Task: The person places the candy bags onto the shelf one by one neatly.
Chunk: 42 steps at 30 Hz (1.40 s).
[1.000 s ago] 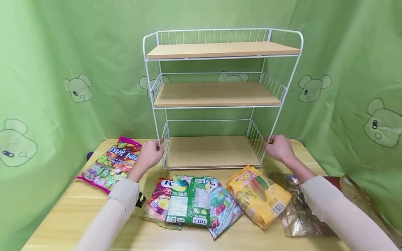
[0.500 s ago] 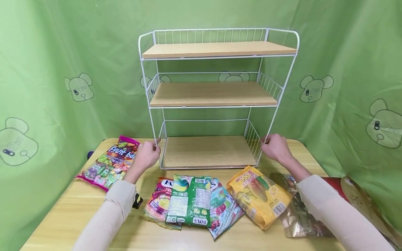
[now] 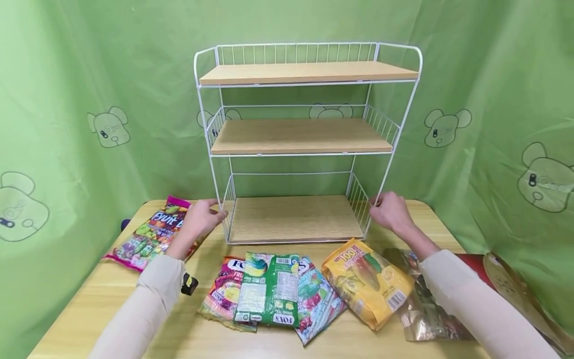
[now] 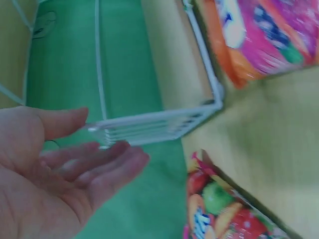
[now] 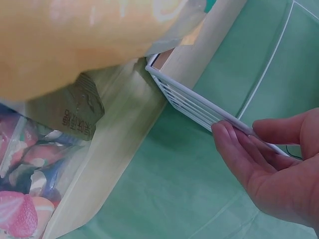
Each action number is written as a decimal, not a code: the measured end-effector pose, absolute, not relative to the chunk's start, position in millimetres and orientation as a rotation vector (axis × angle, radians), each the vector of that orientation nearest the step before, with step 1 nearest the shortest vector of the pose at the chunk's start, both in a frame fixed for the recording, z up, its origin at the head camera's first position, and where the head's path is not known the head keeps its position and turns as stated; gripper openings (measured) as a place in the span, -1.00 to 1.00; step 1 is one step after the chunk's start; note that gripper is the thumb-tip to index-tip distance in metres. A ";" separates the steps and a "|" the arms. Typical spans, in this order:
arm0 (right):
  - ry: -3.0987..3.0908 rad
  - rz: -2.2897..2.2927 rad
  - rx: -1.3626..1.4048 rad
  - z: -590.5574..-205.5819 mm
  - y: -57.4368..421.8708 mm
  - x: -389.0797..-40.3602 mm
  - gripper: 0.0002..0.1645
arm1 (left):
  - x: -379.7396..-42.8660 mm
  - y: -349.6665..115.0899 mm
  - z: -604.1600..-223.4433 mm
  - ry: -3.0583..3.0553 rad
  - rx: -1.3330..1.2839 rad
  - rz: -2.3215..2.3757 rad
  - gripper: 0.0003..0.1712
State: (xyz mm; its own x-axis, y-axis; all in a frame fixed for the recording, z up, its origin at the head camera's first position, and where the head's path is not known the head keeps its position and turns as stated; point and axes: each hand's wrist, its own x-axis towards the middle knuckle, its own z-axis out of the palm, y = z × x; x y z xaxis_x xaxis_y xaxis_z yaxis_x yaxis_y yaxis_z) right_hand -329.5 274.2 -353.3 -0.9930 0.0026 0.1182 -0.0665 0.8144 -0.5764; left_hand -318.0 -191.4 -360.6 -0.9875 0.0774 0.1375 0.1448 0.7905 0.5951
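A white wire rack [image 3: 300, 135] with three wooden shelf boards stands on the table. My left hand [image 3: 199, 219] is beside its lower left side; in the left wrist view the fingers of that hand [image 4: 65, 169] are relaxed, with thumb and fingers parted around the wire edge. My right hand [image 3: 392, 212] is at the lower right front post. In the right wrist view, the thumb and fingers of this hand [image 5: 279, 169] pinch the rack's side wire. A Fruit Bar candy bag [image 3: 157, 232] lies partly behind my left forearm.
Before the rack lie a red-purple candy bag [image 3: 224, 289], a green Fox's bag [image 3: 269, 289], a blue candy bag [image 3: 316, 299] and a yellow mango snack bag [image 3: 367, 279]. Brown and red bags [image 3: 421, 319] are under my right forearm. Green curtains [image 3: 54, 124] surround the wooden table [image 3: 80, 304].
The rack has slid a little to the left, both hands moving with it. My left hand's fingers have loosened from the left post and drawn slightly outward.
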 end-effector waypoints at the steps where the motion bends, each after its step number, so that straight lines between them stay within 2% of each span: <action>1: -2.886 0.921 0.050 -353.8 274.0 -329.5 -0.44 | -316.7 -192.1 -357.1 -2.885 -0.162 -0.993 -0.41; 8: -2.885 0.918 0.047 -354.8 273.9 -330.2 -0.46 | -305.6 -195.8 -310.1 -2.845 -0.071 -1.365 -0.34; 13: -2.877 0.894 0.042 -355.3 274.5 -331.1 -0.47 | -298.1 -192.5 -271.9 -2.535 -0.045 -1.631 -0.45; 18: -2.869 0.899 0.048 -356.8 274.8 -330.9 -0.47 | -296.9 -184.8 -249.8 -2.205 -0.054 -1.812 -0.54; 28: -2.855 0.891 0.053 -356.5 273.8 -329.9 -0.47 | -311.2 -178.1 -241.1 -2.035 -0.088 -1.975 -0.66; 42: -2.843 0.907 0.048 -357.3 272.1 -328.7 -0.45 | -329.5 -175.5 -253.4 -1.935 -0.234 -2.011 -0.86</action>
